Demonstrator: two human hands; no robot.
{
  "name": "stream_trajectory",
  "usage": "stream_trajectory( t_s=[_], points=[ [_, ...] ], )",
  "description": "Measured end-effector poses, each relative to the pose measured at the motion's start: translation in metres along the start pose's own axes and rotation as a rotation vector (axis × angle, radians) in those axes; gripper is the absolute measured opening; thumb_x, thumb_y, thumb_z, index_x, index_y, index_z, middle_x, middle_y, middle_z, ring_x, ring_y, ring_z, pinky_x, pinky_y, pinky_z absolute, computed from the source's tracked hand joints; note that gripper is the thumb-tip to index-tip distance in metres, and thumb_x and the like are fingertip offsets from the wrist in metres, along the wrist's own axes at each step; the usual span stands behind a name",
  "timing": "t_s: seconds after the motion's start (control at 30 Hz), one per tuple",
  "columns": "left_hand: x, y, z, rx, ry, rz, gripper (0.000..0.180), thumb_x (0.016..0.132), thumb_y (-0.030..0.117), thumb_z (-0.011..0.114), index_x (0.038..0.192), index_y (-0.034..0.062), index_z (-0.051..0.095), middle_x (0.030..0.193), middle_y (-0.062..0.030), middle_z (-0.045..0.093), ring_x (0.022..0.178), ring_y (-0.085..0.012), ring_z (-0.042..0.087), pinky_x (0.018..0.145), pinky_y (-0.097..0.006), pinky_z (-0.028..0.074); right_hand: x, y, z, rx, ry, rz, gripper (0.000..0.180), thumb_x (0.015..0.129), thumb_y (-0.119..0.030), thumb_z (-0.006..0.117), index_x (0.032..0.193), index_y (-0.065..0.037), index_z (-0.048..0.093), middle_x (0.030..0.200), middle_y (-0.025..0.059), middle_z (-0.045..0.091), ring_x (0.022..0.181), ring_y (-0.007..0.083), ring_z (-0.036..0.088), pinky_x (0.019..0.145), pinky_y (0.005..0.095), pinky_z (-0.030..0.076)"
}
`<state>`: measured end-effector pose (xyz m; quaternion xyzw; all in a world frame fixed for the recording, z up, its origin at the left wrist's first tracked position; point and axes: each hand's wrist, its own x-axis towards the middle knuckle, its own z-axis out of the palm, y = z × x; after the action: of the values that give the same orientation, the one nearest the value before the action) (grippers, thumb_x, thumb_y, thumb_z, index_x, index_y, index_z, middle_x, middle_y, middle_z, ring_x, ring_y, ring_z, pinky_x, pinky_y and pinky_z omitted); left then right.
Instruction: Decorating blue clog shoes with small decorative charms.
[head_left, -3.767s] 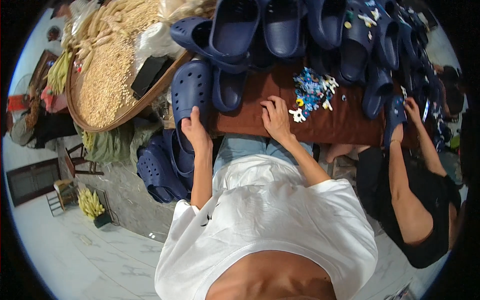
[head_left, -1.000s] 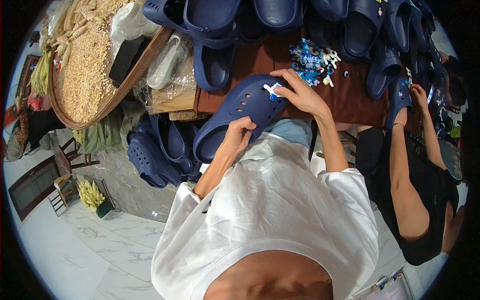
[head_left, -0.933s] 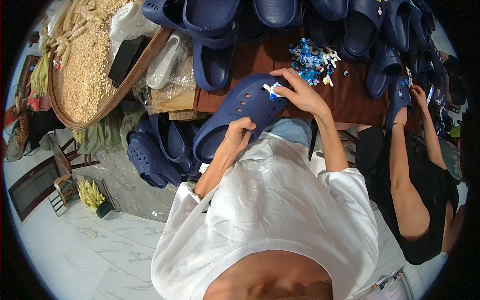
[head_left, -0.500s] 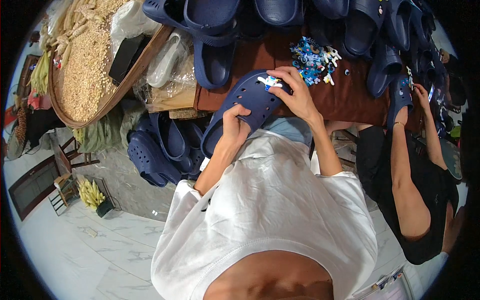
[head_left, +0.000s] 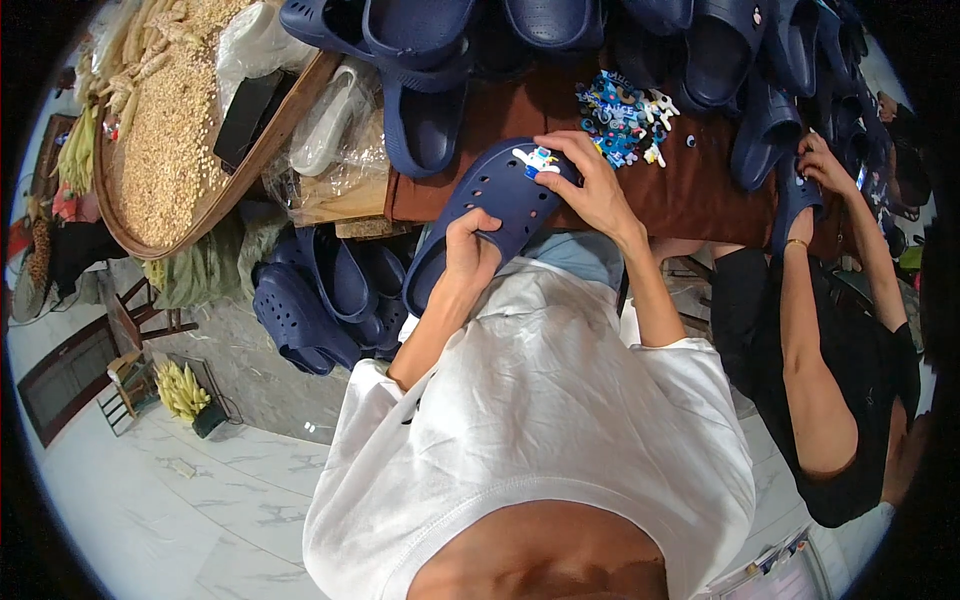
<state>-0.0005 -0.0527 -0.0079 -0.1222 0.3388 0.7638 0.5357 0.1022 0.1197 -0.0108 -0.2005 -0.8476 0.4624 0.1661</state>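
A home workshop: piled navy clogs (head_left: 420, 40), charms (head_left: 620, 110), a grain tray (head_left: 170, 130).

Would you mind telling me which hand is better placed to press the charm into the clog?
The right hand: its fingertips already rest on the white and blue charm at the toe end of the clog. The left hand grips the clog's middle, steadying it.

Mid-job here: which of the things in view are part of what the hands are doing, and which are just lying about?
In the job:
- navy clog, gripped by left hand
- white and blue charm, pressed on by right hand
- pile of charms

Lying about:
- round tray of grain
- clogs on the floor
- co-worker's hand
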Motion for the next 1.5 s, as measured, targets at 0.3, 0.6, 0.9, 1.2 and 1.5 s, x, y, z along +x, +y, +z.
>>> stream_trajectory(
  t_s=[0.3, 0.6, 0.9, 1.2, 1.5],
  points=[
    [0.009, 0.007, 0.002, -0.163, 0.082, -0.006, 0.058, 0.07, 0.003, 0.05, 0.127, -0.01, 0.046, 0.127, -0.0262, 0.054, 0.112, -0.043, 0.057, 0.101, -0.052, 0.046, -0.031, 0.021, -0.022, -0.091, 0.44, 0.222, 0.015, 0.092, -0.008, 0.06, 0.104, -0.004, 0.069, 0.093, 0.008, 0.066, 0.085, 0.0183, 0.064, 0.075, 0.0284, 0.049],
    [0.016, 0.004, 0.008, -0.199, 0.054, 0.017, 0.055, 0.075, 0.005, 0.051, 0.128, -0.0084, 0.046, 0.127, -0.0249, 0.056, 0.114, -0.0401, 0.058, 0.102, -0.05, 0.046, -0.045, 0.04, -0.018, -0.301, 0.379, 0.282, 0.017, 0.086, -0.013, 0.068, 0.1, -0.006, 0.065, 0.091, 0.0087, 0.062, 0.078, 0.022, 0.063, 0.07, 0.0346, 0.05],
    [0.016, 0.003, 0.016, -0.098, 0.17, 0.015, 0.051, 0.085, 0.016, 0.054, 0.13, -0.0051, 0.045, 0.128, -0.0219, 0.057, 0.115, -0.0356, 0.059, 0.103, -0.048, 0.046, -0.042, 0.048, -0.014, -0.486, 0.402, 0.21, 0.02, 0.084, -0.015, 0.07, 0.101, -0.007, 0.062, 0.09, 0.0111, 0.059, 0.079, 0.0294, 0.062, 0.07, 0.0412, 0.048],
    [0.017, 0.002, 0.01, -0.185, -0.007, -0.009, 0.05, 0.083, 0.011, 0.052, 0.13, -0.0043, 0.045, 0.128, -0.0202, 0.056, 0.116, -0.0328, 0.058, 0.104, -0.045, 0.045, -0.033, 0.002, 0.003, -0.156, 0.454, 0.106, 0.013, 0.087, -0.008, 0.066, 0.099, -0.005, 0.065, 0.091, 0.0116, 0.061, 0.077, 0.0265, 0.063, 0.069, 0.0345, 0.051],
    [0.015, 0.0, 0.008, -0.134, -0.067, 0.016, 0.057, 0.079, 0.012, 0.053, 0.132, -0.0075, 0.044, 0.131, -0.0221, 0.055, 0.121, -0.0343, 0.055, 0.109, -0.046, 0.04, -0.014, -0.008, 0.022, -0.286, 0.467, -0.094, 0.016, 0.083, -0.009, 0.07, 0.098, -0.007, 0.066, 0.093, 0.0094, 0.061, 0.087, 0.0286, 0.061, 0.074, 0.038, 0.05]
  ],
)
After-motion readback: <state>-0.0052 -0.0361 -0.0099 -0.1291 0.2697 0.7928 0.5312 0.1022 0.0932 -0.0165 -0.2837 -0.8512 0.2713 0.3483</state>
